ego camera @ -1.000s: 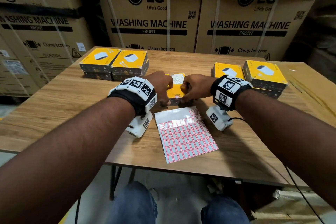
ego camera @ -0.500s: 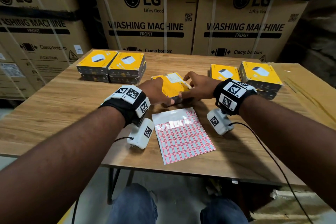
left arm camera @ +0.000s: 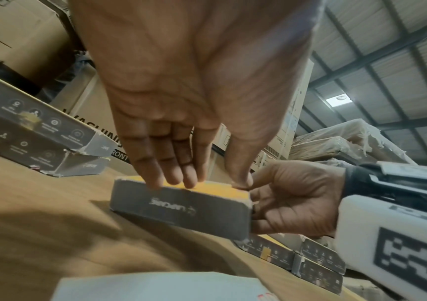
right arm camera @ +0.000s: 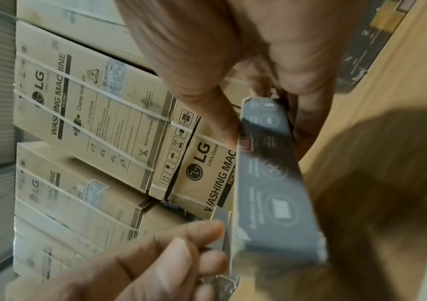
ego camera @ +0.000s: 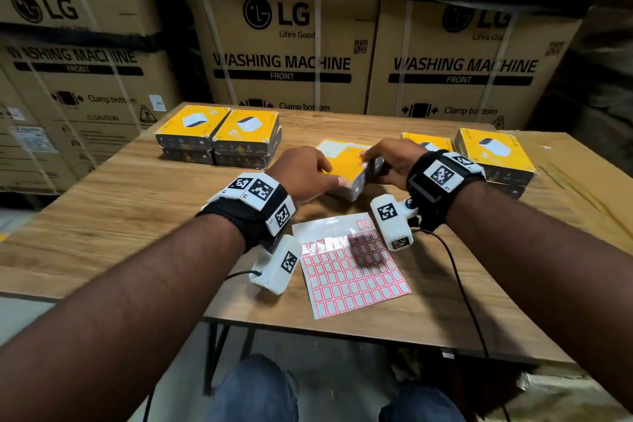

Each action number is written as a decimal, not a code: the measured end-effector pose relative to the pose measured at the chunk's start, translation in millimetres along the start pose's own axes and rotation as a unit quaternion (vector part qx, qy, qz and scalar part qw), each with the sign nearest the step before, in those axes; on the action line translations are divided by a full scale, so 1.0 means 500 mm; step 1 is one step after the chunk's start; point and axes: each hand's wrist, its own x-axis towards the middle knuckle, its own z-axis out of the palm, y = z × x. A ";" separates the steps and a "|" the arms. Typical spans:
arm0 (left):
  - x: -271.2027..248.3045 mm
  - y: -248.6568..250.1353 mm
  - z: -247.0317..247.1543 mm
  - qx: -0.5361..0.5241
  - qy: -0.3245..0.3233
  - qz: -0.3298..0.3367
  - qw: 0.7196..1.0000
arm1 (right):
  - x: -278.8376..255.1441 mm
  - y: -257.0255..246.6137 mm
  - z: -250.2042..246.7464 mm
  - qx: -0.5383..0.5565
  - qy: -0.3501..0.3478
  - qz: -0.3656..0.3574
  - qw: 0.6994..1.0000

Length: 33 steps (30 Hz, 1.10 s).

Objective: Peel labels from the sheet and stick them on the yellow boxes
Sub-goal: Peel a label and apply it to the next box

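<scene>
A yellow box [ego camera: 346, 164] with grey sides hangs tilted just above the table, behind the label sheet [ego camera: 352, 271]. My right hand [ego camera: 385, 161] grips its right end [left arm camera: 292, 200], thumb on one face and fingers on the other. My left hand [ego camera: 308, 176] rests straight fingers [left arm camera: 176, 179] on the yellow top near the left end. In the right wrist view a small red-bordered label [right arm camera: 246, 143] sits on the box's grey side [right arm camera: 271, 179]. The sheet lies flat with several red-bordered labels; its top rows are bare.
The wooden table [ego camera: 137, 188] carries stacked yellow boxes at the back left [ego camera: 219, 134] and back right [ego camera: 493, 154], with another [ego camera: 426, 142] beside those. Large washing machine cartons [ego camera: 281, 62] wall the far side. A cable [ego camera: 459, 284] trails from my right wrist.
The box lay flat under both hands. My right hand has since raised its right end and tilted it, and the left hand's fingers now lie on its top.
</scene>
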 end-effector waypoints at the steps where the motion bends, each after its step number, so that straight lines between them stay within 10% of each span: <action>1: 0.004 -0.008 -0.001 -0.004 0.012 -0.005 1.000 | 0.002 0.000 -0.004 0.015 -0.011 -0.002 1.000; 6: 0.019 -0.051 -0.017 0.026 0.105 -0.024 0.994 | -0.008 -0.001 -0.027 0.065 -0.132 0.018 0.989; 10: 0.024 -0.067 -0.035 -0.122 0.025 -0.079 0.989 | -0.018 -0.001 -0.038 0.043 -0.197 0.014 0.979; 17: 0.005 -0.039 -0.044 -0.367 -0.077 -0.153 0.914 | -0.007 -0.001 -0.036 -0.120 -0.098 -0.104 0.982; 28: 0.007 -0.023 -0.026 -0.471 -0.045 -0.224 0.852 | -0.080 -0.006 0.022 -0.508 -0.158 -0.243 0.811; 31: -0.002 -0.022 -0.027 -0.441 -0.096 -0.232 0.861 | -0.071 0.007 0.018 -0.559 -0.113 -0.278 0.773; 33: -0.001 -0.031 -0.027 -0.321 -0.097 -0.203 0.920 | -0.064 0.013 0.011 -0.562 -0.090 -0.291 0.769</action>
